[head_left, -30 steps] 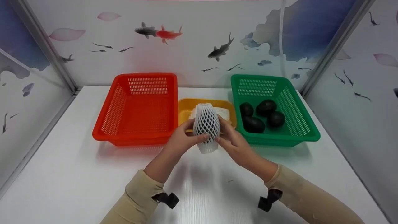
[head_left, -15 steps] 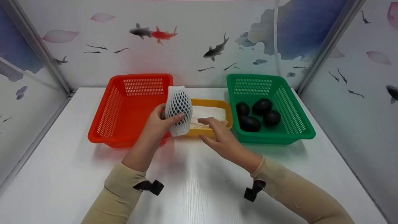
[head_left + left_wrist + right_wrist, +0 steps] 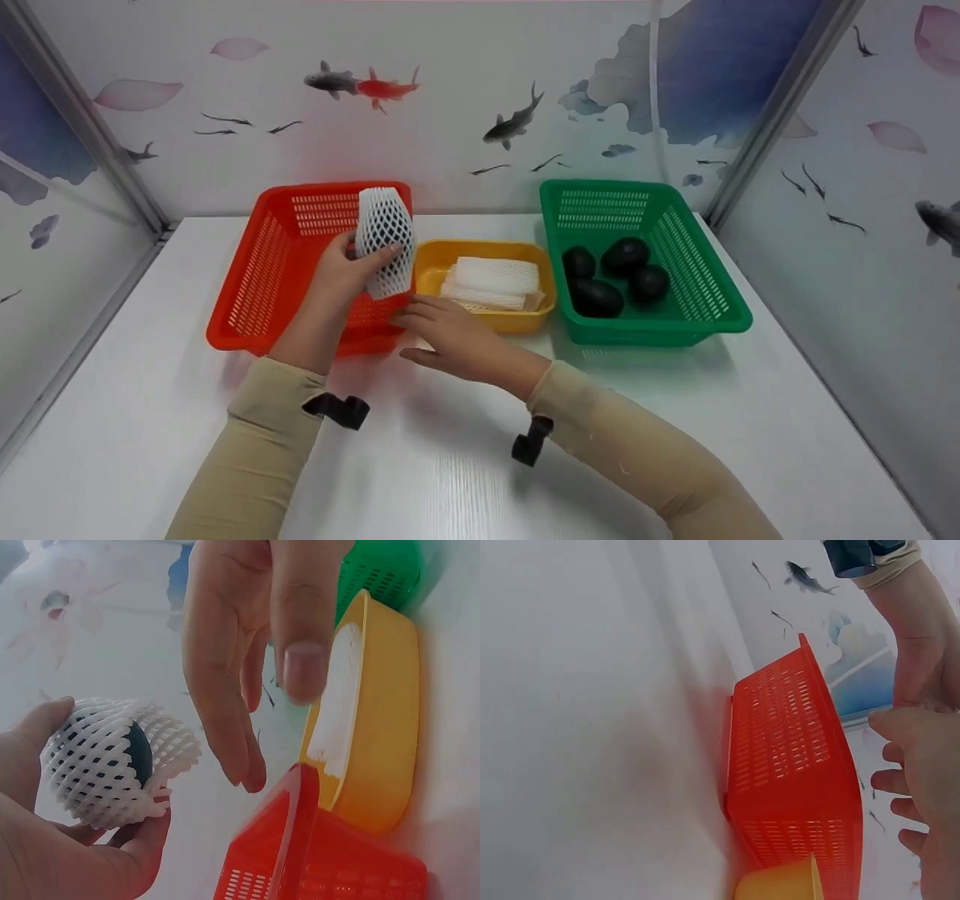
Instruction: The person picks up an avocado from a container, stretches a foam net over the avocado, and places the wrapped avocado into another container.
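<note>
White tabletop (image 3: 465, 465) across the lower frame of the head view, closed in by wall panels printed with fish and petals at the top.

Nearest the camera, lower centre: right hand (image 3: 450, 337), fingers straight and relaxed, holding nothing, palm low over the table just before the front rim of the yellow tub (image 3: 525, 319); same hand at the right edge of the right wrist view (image 3: 922, 787), fingers loosely extended beside the red basket.

Slightly farther, left of centre: left hand (image 3: 337, 281) gripping a net-wrapped avocado (image 3: 385, 240), thumb on the right face, fingers behind. Wrapped fruit held clear of the table, long axis close to upright and tipped slightly, above the right part of the red basket (image 3: 247, 300) and up-left of the right hand. Dark skin visible through the white foam mesh in the left wrist view (image 3: 112, 761), open sleeve end toward the right of that frame. Left hand the one in contact; right hand near but apart.

Middle distance, centre: yellow tub holding a stack of flat white foam nets (image 3: 491, 281).

Right of centre: green basket (image 3: 660, 330) with four bare avocados (image 3: 611, 274) lying together on its floor, well apart from both hands.

Floor of the red basket partly hidden behind hand and fruit; visible part bare.
</note>
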Motion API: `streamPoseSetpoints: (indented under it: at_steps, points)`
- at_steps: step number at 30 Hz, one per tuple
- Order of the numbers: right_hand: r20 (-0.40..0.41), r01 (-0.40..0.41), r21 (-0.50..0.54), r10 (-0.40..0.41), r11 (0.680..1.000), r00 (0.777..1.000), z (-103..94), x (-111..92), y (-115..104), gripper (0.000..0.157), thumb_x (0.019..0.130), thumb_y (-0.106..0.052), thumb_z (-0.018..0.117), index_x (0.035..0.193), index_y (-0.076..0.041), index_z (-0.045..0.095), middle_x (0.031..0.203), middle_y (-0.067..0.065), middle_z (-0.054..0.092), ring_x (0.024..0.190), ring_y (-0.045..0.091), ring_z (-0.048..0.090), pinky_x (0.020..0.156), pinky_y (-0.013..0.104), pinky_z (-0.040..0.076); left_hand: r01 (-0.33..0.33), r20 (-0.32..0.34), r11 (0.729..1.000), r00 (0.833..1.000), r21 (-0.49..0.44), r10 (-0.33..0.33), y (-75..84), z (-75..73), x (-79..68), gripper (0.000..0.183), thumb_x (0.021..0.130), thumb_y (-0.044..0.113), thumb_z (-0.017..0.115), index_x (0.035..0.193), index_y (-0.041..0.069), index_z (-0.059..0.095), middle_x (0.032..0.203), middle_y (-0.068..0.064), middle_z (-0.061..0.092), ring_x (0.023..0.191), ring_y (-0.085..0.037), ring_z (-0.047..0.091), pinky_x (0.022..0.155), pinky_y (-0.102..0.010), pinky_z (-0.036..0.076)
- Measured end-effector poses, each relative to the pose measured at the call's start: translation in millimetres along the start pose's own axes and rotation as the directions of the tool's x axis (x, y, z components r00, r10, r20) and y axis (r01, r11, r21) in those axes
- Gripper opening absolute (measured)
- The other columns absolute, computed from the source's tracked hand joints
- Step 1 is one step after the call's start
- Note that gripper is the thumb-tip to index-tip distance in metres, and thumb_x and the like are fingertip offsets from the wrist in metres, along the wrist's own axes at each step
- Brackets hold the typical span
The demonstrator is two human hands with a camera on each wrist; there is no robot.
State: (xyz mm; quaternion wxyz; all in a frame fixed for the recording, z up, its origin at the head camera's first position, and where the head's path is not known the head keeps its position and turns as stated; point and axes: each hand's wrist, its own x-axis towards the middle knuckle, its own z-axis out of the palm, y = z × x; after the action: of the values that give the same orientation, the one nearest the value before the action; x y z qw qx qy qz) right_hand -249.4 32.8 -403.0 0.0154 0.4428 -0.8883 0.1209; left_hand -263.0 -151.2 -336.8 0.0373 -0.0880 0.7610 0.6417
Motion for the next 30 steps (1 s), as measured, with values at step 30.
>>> streamPoseSetpoints:
  at_steps: [30]
  points:
    - [-0.016, 0.223, 0.124, -0.223, 0.967, 0.975, 10.4, 15, -10, 0.029, 0.090, -0.018, 0.071, 0.118, -0.014, 0.064, 0.108, -0.003, 0.064, 0.098, 0.010, 0.055, 0.093, 0.018, 0.044, 0.120, -0.044, 0.992, 0.992, -0.034, -0.121, -0.3, -17.7, 51.0, 0.083, 0.083, 0.043, 0.075, 0.147, 0.010, 0.033, 0.137, -0.011, 0.050, 0.116, -0.029, 0.056, 0.097, -0.041, 0.048]
